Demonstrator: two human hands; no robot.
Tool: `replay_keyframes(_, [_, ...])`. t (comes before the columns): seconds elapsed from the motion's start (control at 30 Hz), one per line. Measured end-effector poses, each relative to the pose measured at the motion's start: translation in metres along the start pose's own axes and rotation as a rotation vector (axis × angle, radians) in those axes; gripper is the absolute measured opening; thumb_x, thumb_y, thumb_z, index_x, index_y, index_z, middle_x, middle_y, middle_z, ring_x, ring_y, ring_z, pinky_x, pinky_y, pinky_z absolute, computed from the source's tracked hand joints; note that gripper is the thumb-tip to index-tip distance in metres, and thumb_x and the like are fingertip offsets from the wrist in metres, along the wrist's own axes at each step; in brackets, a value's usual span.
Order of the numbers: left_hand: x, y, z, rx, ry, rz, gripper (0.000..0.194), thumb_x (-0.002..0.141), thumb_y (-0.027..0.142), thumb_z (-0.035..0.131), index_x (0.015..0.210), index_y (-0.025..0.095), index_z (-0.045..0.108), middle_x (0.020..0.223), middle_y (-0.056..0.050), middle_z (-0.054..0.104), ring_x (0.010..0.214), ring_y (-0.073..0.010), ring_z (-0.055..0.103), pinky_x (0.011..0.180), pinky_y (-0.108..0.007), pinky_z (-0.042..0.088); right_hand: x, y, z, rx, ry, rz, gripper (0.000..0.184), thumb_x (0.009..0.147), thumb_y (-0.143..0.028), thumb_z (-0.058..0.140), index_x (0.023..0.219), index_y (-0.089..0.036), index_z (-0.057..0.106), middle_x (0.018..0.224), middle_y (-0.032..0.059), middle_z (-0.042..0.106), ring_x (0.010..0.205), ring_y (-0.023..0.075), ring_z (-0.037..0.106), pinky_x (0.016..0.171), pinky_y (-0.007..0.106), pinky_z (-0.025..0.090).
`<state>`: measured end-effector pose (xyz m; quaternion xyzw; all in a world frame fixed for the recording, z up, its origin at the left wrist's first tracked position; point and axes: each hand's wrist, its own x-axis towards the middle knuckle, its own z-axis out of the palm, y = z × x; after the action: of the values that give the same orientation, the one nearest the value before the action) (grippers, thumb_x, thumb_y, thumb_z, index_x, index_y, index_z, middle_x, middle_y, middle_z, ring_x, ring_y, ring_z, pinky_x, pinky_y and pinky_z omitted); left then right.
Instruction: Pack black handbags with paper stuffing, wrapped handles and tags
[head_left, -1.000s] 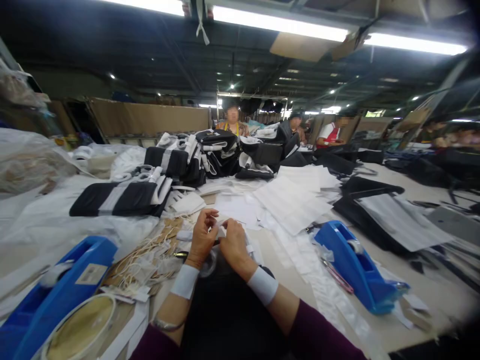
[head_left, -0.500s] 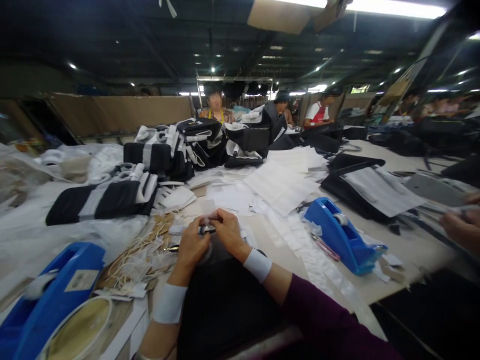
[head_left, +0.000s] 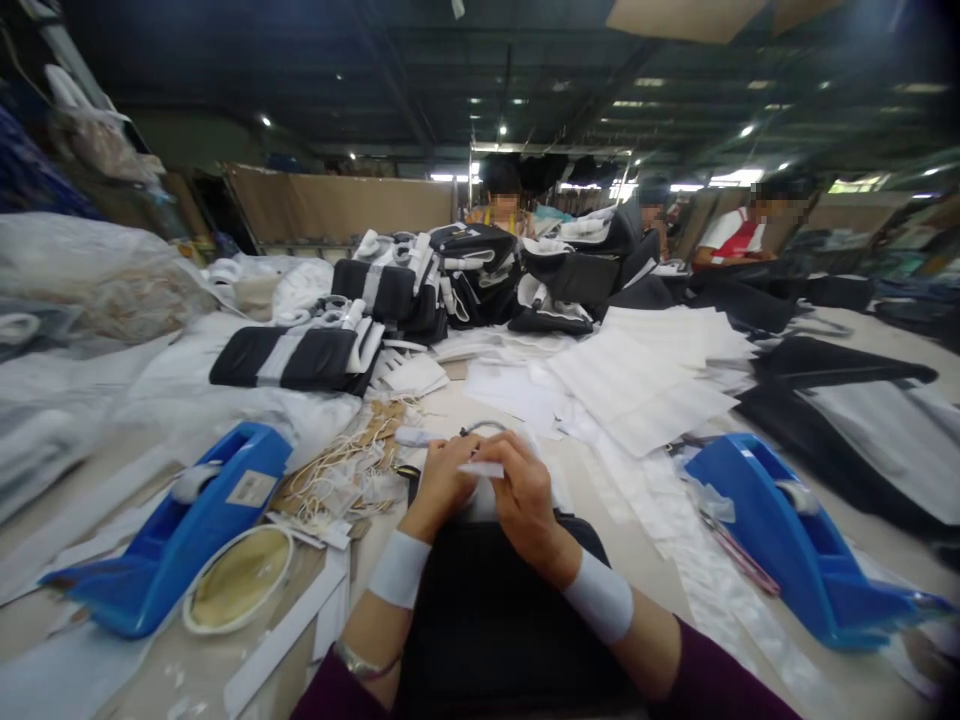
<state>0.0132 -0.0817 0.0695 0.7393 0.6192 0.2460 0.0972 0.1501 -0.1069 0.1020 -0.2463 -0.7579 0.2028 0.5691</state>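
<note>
My left hand and my right hand meet over the top edge of a black fabric item lying in front of me. Both pinch a small white tag between fingertips, the fingers curled closed. A thin dark loop arches just above the hands. White bands wrap both wrists. To the left of my left hand lies a heap of string hang tags.
Blue tape dispensers stand at left and right. A roll of tape lies by the left one. White paper sheets and black-and-white bags cover the table. Seated people work at the far end.
My hands stay together on the small white tag, now lower against the black item's edge. The view has swung left; another person's hand at the right edge is gone.
</note>
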Motion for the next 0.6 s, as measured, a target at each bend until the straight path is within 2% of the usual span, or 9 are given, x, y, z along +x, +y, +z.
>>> replay_keyframes(0.07, [-0.001,0.0,0.0,-0.03,-0.006,0.023,0.032,0.086,0.009,0.045,0.102,0.026,0.067,0.106,0.001,0.073,0.102,-0.0185,0.063,0.091,-0.036,0.035,-0.016,-0.012,-0.008,-0.025,-0.07,-0.128,0.027,0.089,-0.005,0.041,0.091,-0.022,0.062,0.086,0.0055,0.063,0.084,0.0191,0.059,0.074,0.034,0.047])
replay_keyframes(0.13, [-0.002,-0.001,0.0,-0.057,-0.005,0.032,0.039,0.086,0.005,0.04,0.102,0.027,0.068,0.108,0.003,0.073,0.101,-0.016,0.064,0.091,-0.035,0.034,-0.034,-0.02,-0.017,-0.072,-0.195,-0.209,0.029,0.088,-0.002,0.041,0.094,-0.022,0.062,0.085,0.0058,0.066,0.081,0.0188,0.059,0.071,0.034,0.047])
replay_keyframes(0.2, [-0.002,-0.002,0.001,-0.078,0.002,0.034,0.045,0.084,0.0,0.038,0.104,0.027,0.069,0.109,0.003,0.074,0.1,-0.0151,0.064,0.092,-0.036,0.033,-0.049,-0.025,-0.027,-0.136,-0.347,-0.237,0.031,0.087,-0.001,0.043,0.097,-0.022,0.063,0.086,0.0061,0.067,0.08,0.0185,0.06,0.069,0.034,0.048])
replay_keyframes(0.27, [-0.002,-0.004,0.003,-0.094,0.006,0.037,0.047,0.083,-0.001,0.038,0.105,0.027,0.07,0.11,0.002,0.074,0.099,-0.0152,0.065,0.092,-0.037,0.032,-0.06,-0.026,-0.034,-0.181,-0.446,-0.236,0.032,0.087,-0.001,0.043,0.099,-0.021,0.064,0.09,0.0066,0.069,0.084,0.0188,0.061,0.07,0.033,0.05])
replay_keyframes(0.4, [-0.001,-0.005,0.005,-0.114,0.032,0.061,0.038,0.087,0.005,0.043,0.103,0.026,0.071,0.109,0.0,0.074,0.098,-0.0173,0.065,0.092,-0.039,0.032,-0.067,-0.024,-0.039,-0.191,-0.448,-0.242,0.029,0.086,-0.001,0.045,0.098,-0.017,0.065,0.095,0.0069,0.069,0.09,0.0181,0.062,0.075,0.032,0.053])
replay_keyframes(0.6, [-0.007,0.002,0.0,-0.161,0.13,0.13,0.03,0.082,0.005,0.048,0.096,0.021,0.07,0.101,-0.003,0.073,0.096,-0.0207,0.063,0.093,-0.043,0.033,-0.069,-0.024,-0.036,-0.245,-0.526,-0.232,0.03,0.085,0.0,0.044,0.098,-0.015,0.066,0.097,0.008,0.068,0.096,0.0181,0.062,0.089,0.033,0.053])
